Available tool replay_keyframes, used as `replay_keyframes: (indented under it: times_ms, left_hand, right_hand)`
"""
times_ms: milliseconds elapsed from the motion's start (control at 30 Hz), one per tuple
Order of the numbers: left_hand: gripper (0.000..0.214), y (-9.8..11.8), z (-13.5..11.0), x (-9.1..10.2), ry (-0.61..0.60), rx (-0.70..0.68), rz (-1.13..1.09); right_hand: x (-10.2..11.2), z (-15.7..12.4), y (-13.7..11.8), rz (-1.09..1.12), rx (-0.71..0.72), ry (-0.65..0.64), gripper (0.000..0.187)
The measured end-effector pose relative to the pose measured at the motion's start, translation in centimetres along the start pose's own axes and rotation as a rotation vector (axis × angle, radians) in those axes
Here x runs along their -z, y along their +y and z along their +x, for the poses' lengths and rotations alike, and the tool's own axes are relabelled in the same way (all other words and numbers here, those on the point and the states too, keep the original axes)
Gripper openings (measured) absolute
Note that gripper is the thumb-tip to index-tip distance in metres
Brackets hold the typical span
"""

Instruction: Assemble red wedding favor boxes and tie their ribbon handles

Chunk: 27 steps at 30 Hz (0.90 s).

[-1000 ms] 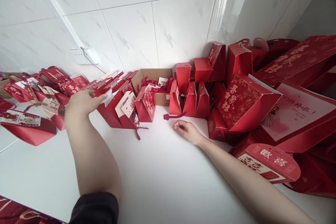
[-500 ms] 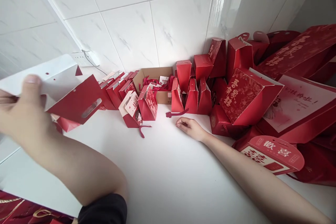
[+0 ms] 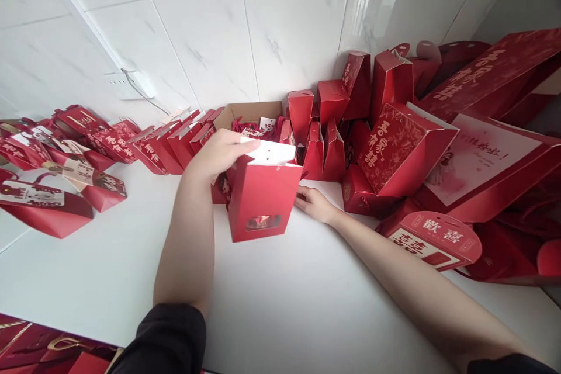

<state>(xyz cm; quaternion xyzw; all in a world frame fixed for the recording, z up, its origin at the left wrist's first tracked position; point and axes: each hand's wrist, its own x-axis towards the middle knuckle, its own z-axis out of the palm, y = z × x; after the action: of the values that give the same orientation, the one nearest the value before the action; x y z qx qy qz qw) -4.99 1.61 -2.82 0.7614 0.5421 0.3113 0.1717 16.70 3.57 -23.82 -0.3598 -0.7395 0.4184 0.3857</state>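
Observation:
My left hand (image 3: 219, 155) is closed on the white top flap of a red gift box with a small window (image 3: 260, 198), holding it upright just above the white table (image 3: 272, 304). My right hand (image 3: 313, 204) rests on the table just right of that box, fingers loosely curled, nothing visible in them. A brown cardboard box (image 3: 245, 112) with red tassels and tags stands behind, against the tiled wall.
A row of folded red boxes (image 3: 175, 140) leans left of the cardboard box. More red boxes with tags (image 3: 52, 187) lie at the far left. Upright red boxes (image 3: 331, 105) and large red gift bags (image 3: 482, 163) crowd the right. A wall socket (image 3: 127, 85) is at left.
My left hand took a red box from the left pile, lifted it close to the camera, and has now brought it to the table centre beside my right hand, which stayed put.

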Motion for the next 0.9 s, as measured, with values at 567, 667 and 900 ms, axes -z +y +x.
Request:
replay_keyframes:
  times_ms: [567,667,900]
  left_hand:
    - [0.042,0.3,0.0,-0.6,-0.732,-0.061,0.052]
    - [0.051,0.2,-0.2,-0.2,-0.720,-0.041,0.165]
    - [0.069,2.4,-1.2,-0.6,-0.778,-0.018,0.238]
  right_hand:
    - [-1.9,-2.5,-3.3,-0.003,0.427,0.238,0.085]
    - [-1.8,-2.5,-3.6,0.073,0.398,0.280,0.080]
    - [0.1,-2.6,-9.2,0.039,0.399,0.172,0.093]
